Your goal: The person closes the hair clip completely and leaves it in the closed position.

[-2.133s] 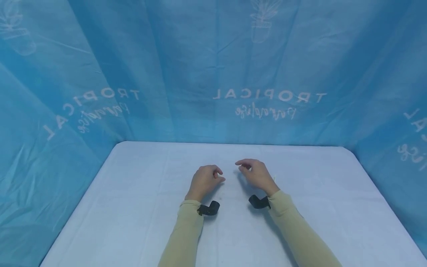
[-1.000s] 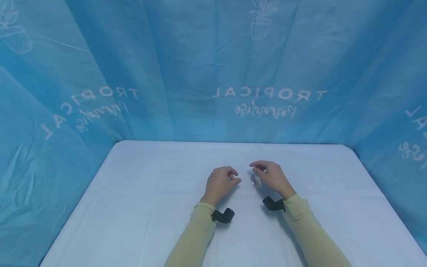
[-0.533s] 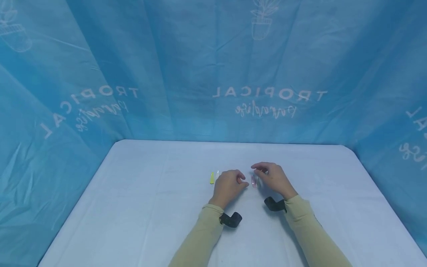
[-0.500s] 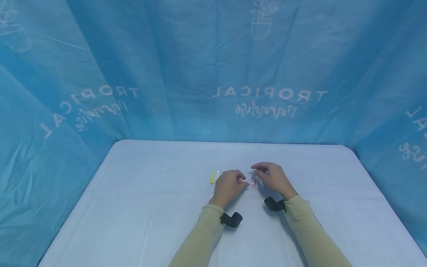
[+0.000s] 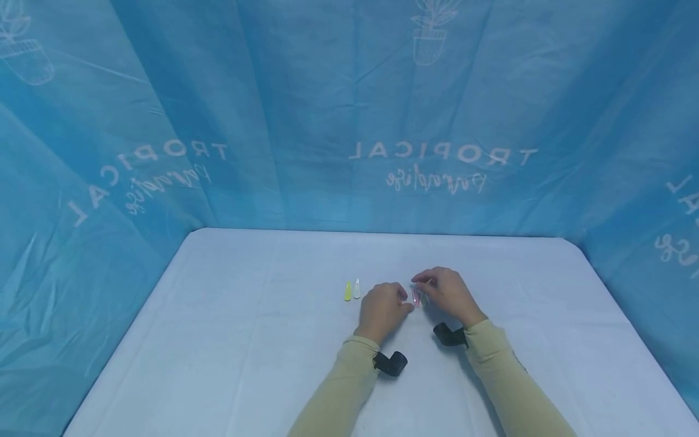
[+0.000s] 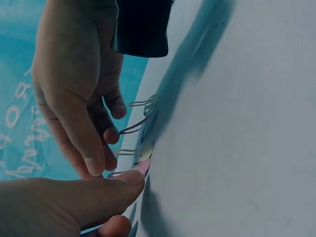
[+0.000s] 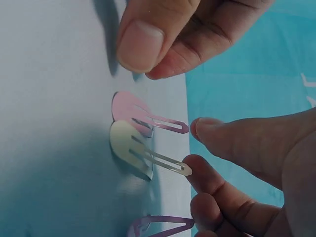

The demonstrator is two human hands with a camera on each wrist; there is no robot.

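My left hand (image 5: 382, 309) reaches in from the left, its loosely bent thumb and fingers beside a pink snap hair clip (image 7: 126, 106). No item shows between its thumb and forefinger. Over the same group hovers my right hand (image 5: 449, 296), thumb and forefinger apart. In the right wrist view its fingertips are close to the narrow ends of the pink clip and a cream hair clip (image 7: 123, 140). A purple hair clip (image 7: 163, 220) lies past the cream one. In the head view, my right hand partly hides this group.
A yellow hair clip (image 5: 347, 291) and a white hair clip (image 5: 357, 289) lie side by side left of my left hand. White cloth covers the table (image 5: 218, 340). A blue printed curtain (image 5: 306, 121) surrounds its back and sides. Black mounts (image 5: 390, 364) stick out from both wrists.
My left hand has moved right, uncovering the yellow and white clips. My right hand moved right earlier, exposing the pink clip, and has since stayed nearly in place.
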